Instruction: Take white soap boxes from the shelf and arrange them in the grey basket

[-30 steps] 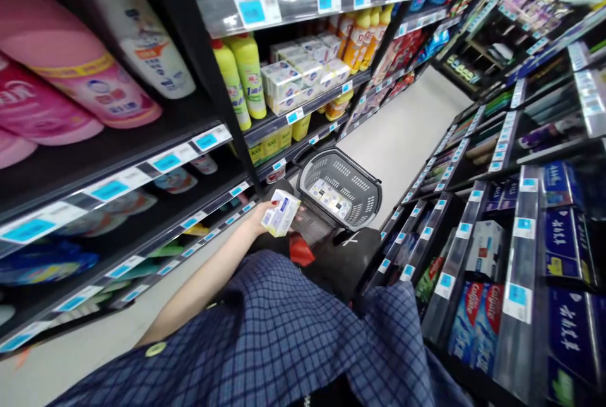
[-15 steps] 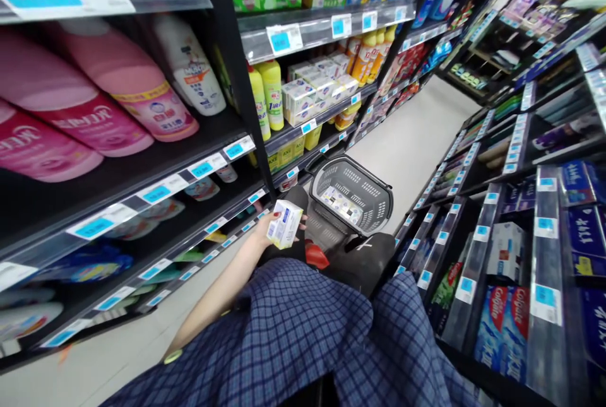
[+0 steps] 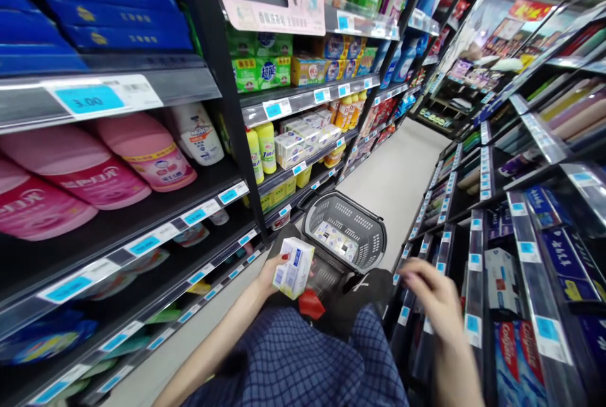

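Note:
My left hand (image 3: 271, 270) is closed round a white boxed pack with blue print (image 3: 294, 267), held low over my checked skirt. Just beyond it a grey shopping basket (image 3: 367, 254) stands on the aisle floor with similar white packs (image 3: 336, 240) inside. My right hand (image 3: 433, 296) is raised at the lower right, blurred, fingers loosely curled and holding nothing, close to the right-hand shelf edges.
Black shelving lines both sides of a narrow aisle. On the left are pink refill pouches (image 3: 142, 158), yellow bottles (image 3: 261, 151) and stacked white boxes (image 3: 303, 135). Toothpaste cartons (image 3: 516, 356) sit on the lower right shelf. Pale floor (image 3: 402, 173) runs ahead.
The view has tilted upward, showing higher shelves. My right hand has come into view at the lower right. My left hand still holds the white pack in about the same place.

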Demonstrator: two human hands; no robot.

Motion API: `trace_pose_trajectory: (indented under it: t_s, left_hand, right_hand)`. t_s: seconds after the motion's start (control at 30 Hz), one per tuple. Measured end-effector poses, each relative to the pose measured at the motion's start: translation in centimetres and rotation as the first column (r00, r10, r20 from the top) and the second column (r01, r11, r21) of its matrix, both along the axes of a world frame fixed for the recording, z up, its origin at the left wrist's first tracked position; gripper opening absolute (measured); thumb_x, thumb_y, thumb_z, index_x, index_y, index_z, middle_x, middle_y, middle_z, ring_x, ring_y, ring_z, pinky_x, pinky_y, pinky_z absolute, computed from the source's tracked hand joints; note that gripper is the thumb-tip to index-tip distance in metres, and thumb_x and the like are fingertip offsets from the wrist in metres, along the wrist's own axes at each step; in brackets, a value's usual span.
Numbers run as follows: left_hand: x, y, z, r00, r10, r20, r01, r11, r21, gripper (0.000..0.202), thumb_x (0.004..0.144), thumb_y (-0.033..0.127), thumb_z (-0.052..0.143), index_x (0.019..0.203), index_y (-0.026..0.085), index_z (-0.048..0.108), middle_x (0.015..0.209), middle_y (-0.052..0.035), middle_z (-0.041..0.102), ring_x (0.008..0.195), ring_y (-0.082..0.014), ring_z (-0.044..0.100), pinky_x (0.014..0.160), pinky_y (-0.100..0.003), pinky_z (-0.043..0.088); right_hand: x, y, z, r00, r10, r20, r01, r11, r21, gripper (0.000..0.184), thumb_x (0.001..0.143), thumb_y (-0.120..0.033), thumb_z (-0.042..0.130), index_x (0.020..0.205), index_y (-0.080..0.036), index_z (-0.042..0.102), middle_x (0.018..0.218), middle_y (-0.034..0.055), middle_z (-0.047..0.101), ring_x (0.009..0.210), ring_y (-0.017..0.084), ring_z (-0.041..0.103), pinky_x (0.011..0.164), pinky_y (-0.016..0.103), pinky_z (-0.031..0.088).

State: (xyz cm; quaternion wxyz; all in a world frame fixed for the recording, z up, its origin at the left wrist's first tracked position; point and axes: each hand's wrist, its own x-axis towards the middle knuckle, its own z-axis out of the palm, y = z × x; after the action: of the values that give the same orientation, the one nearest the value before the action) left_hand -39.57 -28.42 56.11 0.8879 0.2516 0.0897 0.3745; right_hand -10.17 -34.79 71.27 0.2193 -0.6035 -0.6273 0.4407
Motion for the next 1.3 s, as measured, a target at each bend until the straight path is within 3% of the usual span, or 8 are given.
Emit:
trace_pose_trajectory:
  t_s: [0.13, 0.3, 0.53, 0.67, 0.77, 0.97, 1.1, 1.3]
  left_hand:
    - [4.3, 1.6, 5.3, 0.987, 0.084, -0.133, -0.087, 0.996, -0.017, 0.052, 0.074, 0.037, 0.073, 0.117, 0.012, 0.06, 0.107, -0.0178, 0.071, 0.088, -0.0339, 0.071, 0.082, -0.054, 0.054]
    - [9.5, 3.3, 10.3, 0.939, 0.24, -0.247, -0.249, 0.969, -0.004, 0.06, 0.069, 0.055, 0.077, 0.108, 0.012, 0.059, 0.103, -0.0149, 0.071, 0.101, -0.0315, 0.067, 0.091, -0.042, 0.051]
    - [9.0, 5.1, 10.6, 0.941, 0.049, -0.336, 0.004, 0.988, 0.156, 0.07, 0.069, 0.041, 0.08, 0.125, 0.022, 0.043, 0.118, -0.0083, 0.058, 0.109, -0.025, 0.059, 0.088, -0.035, 0.048]
    - [7.9, 5.5, 10.3, 0.96, 0.072, -0.272, 0.035, 0.929, 0.37, 0.094, 0.053, 0.037, 0.09, 0.13, 0.027, 0.038, 0.131, -0.0109, 0.049, 0.121, -0.029, 0.052, 0.092, -0.037, 0.048]
    - [7.8, 5.0, 10.0, 0.9, 0.29, -0.325, -0.079, 0.843, 0.532, 0.086, 0.055, 0.027, 0.09, 0.127, 0.024, 0.043, 0.138, -0.0135, 0.047, 0.123, -0.0302, 0.052, 0.093, -0.036, 0.049]
    - [7.2, 5.1, 9.7, 0.854, 0.452, -0.259, -0.189, 0.731, 0.655, 0.072, 0.057, 0.023, 0.088, 0.118, 0.019, 0.05, 0.133, -0.0149, 0.055, 0.125, -0.0278, 0.053, 0.094, -0.032, 0.048]
    - [6.9, 5.9, 10.0, 0.832, 0.42, -0.361, -0.172, 0.816, 0.552, 0.06, 0.055, 0.029, 0.089, 0.104, 0.015, 0.056, 0.107, -0.0076, 0.066, 0.099, -0.02, 0.064, 0.08, -0.024, 0.05]
    - [8.1, 7.0, 9.3, 0.785, 0.138, -0.603, -0.045, 0.985, 0.166, 0.058, 0.065, 0.065, 0.071, 0.091, 0.015, 0.057, 0.076, -0.0036, 0.066, 0.068, -0.0194, 0.066, 0.062, -0.031, 0.054]
  right_hand:
    - [-2.5, 2.3, -1.1, 0.991, -0.1, -0.084, 0.124, 0.922, 0.368, 0.046, 0.084, -0.053, 0.057, 0.118, -0.022, 0.055, 0.105, 0.009, 0.062, 0.088, 0.023, 0.058, 0.087, 0.044, 0.049]
    - [-5.5, 4.9, -1.6, 0.968, -0.205, -0.148, 0.251, 0.854, 0.455, 0.062, 0.078, -0.045, 0.067, 0.129, -0.019, 0.045, 0.112, 0.0098, 0.056, 0.085, 0.018, 0.056, 0.082, 0.038, 0.05]
    - [-2.4, 7.3, -2.1, 0.819, -0.286, -0.498, 0.34, 0.94, 0.021, 0.051, 0.07, -0.053, 0.073, 0.101, -0.014, 0.063, 0.075, 0.0028, 0.063, 0.063, 0.013, 0.056, 0.058, 0.026, 0.049]
    - [-2.5, 6.9, -2.5, 0.598, -0.458, -0.658, 0.52, 0.847, -0.116, 0.047, 0.061, -0.051, 0.081, 0.087, -0.015, 0.065, 0.068, 0.0002, 0.062, 0.052, 0.009, 0.052, 0.047, 0.021, 0.046]
    - [-3.5, 5.8, -2.7, 0.516, -0.481, -0.708, 0.584, 0.803, -0.119, 0.044, 0.062, -0.045, 0.083, 0.088, -0.017, 0.062, 0.078, 0.0007, 0.064, 0.057, 0.009, 0.056, 0.048, 0.019, 0.048]
    - [-3.6, 5.1, -2.8, 0.696, -0.27, -0.665, 0.396, 0.917, 0.042, 0.065, 0.071, -0.043, 0.079, 0.125, -0.027, 0.045, 0.101, 0.0034, 0.062, 0.076, 0.015, 0.062, 0.061, 0.027, 0.056]
    - [-2.8, 5.7, -3.0, 0.86, -0.133, -0.492, 0.245, 0.954, 0.17, 0.068, 0.068, -0.054, 0.077, 0.121, -0.024, 0.048, 0.11, 0.0066, 0.062, 0.091, 0.018, 0.062, 0.074, 0.029, 0.054]
    - [-2.9, 6.2, -4.2, 0.928, -0.366, -0.07, 0.369, 0.929, 0.031, 0.056, 0.08, -0.076, 0.045, 0.075, -0.02, 0.05, 0.066, 0.0014, 0.058, 0.061, 0.016, 0.055, 0.06, 0.029, 0.043]
